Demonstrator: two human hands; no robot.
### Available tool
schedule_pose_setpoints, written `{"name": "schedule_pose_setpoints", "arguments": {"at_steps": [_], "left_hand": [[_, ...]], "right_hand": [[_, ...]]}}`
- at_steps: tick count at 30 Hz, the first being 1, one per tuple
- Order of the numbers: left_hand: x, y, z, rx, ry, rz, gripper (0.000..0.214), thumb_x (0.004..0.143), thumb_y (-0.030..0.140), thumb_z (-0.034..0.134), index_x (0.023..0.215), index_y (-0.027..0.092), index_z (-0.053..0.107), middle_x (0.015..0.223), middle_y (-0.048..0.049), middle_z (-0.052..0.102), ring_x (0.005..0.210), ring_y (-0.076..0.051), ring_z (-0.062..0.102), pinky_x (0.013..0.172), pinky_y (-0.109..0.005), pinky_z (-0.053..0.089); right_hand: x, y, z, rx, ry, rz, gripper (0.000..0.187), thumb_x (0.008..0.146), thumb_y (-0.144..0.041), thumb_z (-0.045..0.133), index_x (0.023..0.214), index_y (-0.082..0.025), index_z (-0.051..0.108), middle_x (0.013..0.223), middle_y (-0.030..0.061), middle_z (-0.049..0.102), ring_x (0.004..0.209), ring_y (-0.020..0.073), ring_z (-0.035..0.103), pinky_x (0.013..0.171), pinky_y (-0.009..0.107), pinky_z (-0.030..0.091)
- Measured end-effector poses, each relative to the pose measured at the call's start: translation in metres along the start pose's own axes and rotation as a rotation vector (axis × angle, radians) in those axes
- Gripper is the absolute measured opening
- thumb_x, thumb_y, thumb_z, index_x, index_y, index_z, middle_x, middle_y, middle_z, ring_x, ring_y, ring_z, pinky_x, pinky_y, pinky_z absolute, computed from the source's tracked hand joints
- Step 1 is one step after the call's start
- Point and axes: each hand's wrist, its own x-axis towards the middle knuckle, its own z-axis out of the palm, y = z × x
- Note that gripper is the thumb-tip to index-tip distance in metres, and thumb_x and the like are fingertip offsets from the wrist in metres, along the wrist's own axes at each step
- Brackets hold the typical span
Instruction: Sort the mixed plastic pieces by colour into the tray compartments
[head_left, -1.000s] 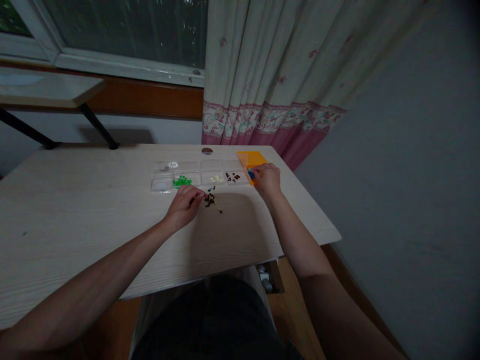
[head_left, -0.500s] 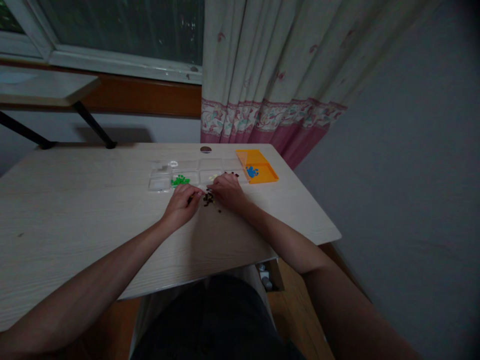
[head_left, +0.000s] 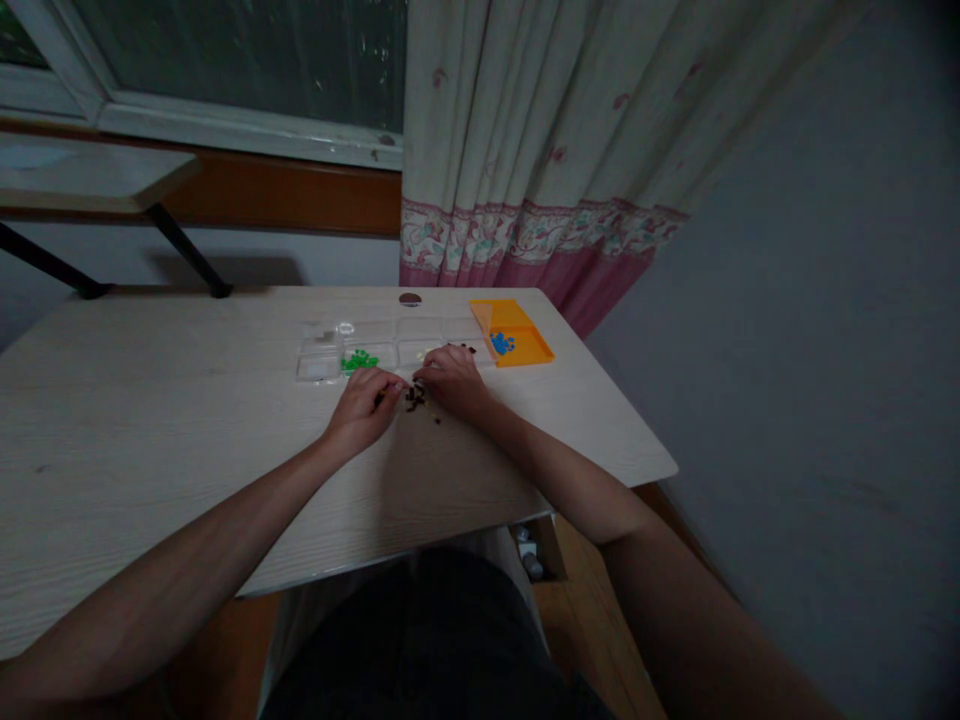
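A small pile of dark brown pieces (head_left: 414,399) lies on the table between my hands. My left hand (head_left: 366,408) is closed in a pinch at the pile's left side; what its fingertips hold is too small to name. From the right, my right hand (head_left: 454,380) reaches over the pile's edge, its fingers also pinched together on something hidden. Just beyond them are clear plastic boxes (head_left: 319,368). Green pieces (head_left: 360,361) fill part of one compartment, and some dark pieces (head_left: 469,348) show behind my right hand. Blue pieces (head_left: 502,343) sit in an open orange box (head_left: 534,347).
The light wooden table (head_left: 187,430) spreads out around my arms. A round brown object (head_left: 410,299) lies near its back edge. At the back left stands a raised shelf (head_left: 97,175) on black legs. A patterned curtain (head_left: 517,230) hangs behind the table, with a wall to the right.
My hands stay almost in the same place over the pile, with only slight finger movement. The whole view has shifted a little.
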Motion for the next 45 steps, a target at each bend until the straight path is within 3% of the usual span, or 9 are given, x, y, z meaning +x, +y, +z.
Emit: {"name": "schedule_pose_setpoints", "arguments": {"at_steps": [19,22,27,29,37,45], "left_hand": [[-0.001,0.001,-0.002,-0.023,-0.022,0.000,0.025,0.098,0.034,0.044,0.096,0.022,0.066,0.088,-0.0039,0.064,0.090,-0.021,0.055,0.088,-0.039,0.042],[-0.001,0.002,-0.002,-0.027,-0.005,0.019,0.024,0.098,0.033,0.044,0.097,0.022,0.066,0.088,-0.0038,0.065,0.089,-0.021,0.055,0.086,-0.038,0.042],[-0.002,0.000,-0.001,-0.021,0.000,0.035,0.024,0.098,0.032,0.045,0.096,0.021,0.066,0.086,-0.0038,0.064,0.088,-0.020,0.054,0.083,-0.037,0.042],[-0.002,0.000,0.000,-0.017,-0.001,0.039,0.024,0.098,0.032,0.045,0.096,0.021,0.066,0.086,-0.0038,0.064,0.088,-0.020,0.054,0.084,-0.037,0.042],[-0.002,0.002,-0.002,-0.011,-0.012,0.024,0.025,0.099,0.033,0.044,0.097,0.022,0.066,0.087,-0.0036,0.064,0.088,-0.020,0.054,0.084,-0.038,0.043],[-0.002,0.002,-0.002,-0.016,0.001,0.025,0.024,0.099,0.032,0.044,0.097,0.021,0.066,0.087,-0.0037,0.065,0.088,-0.020,0.055,0.084,-0.038,0.043]], "right_hand": [[0.001,0.015,0.007,0.099,0.078,0.025,0.019,0.094,-0.030,0.055,0.092,-0.023,0.073,0.103,0.0062,0.067,0.106,0.0213,0.048,0.096,0.037,0.027],[0.002,0.033,-0.001,0.076,0.150,0.133,0.019,0.093,-0.032,0.056,0.093,-0.023,0.073,0.102,0.0066,0.066,0.106,0.0224,0.048,0.097,0.038,0.028],[-0.011,0.083,-0.020,-0.011,0.379,0.450,0.021,0.092,-0.031,0.053,0.096,-0.020,0.071,0.105,0.0090,0.063,0.107,0.0262,0.047,0.094,0.040,0.032],[-0.019,0.101,-0.024,-0.026,0.411,0.564,0.022,0.091,-0.031,0.053,0.094,-0.019,0.071,0.104,0.0098,0.063,0.106,0.0269,0.046,0.092,0.041,0.032],[-0.028,0.129,-0.016,-0.034,0.292,0.839,0.024,0.093,-0.028,0.052,0.090,-0.012,0.069,0.101,0.0129,0.059,0.098,0.0221,0.041,0.079,0.034,0.029],[-0.027,0.137,-0.012,-0.045,0.276,0.850,0.024,0.092,-0.028,0.055,0.084,-0.010,0.070,0.093,0.0123,0.060,0.094,0.0220,0.042,0.079,0.035,0.029]]}}
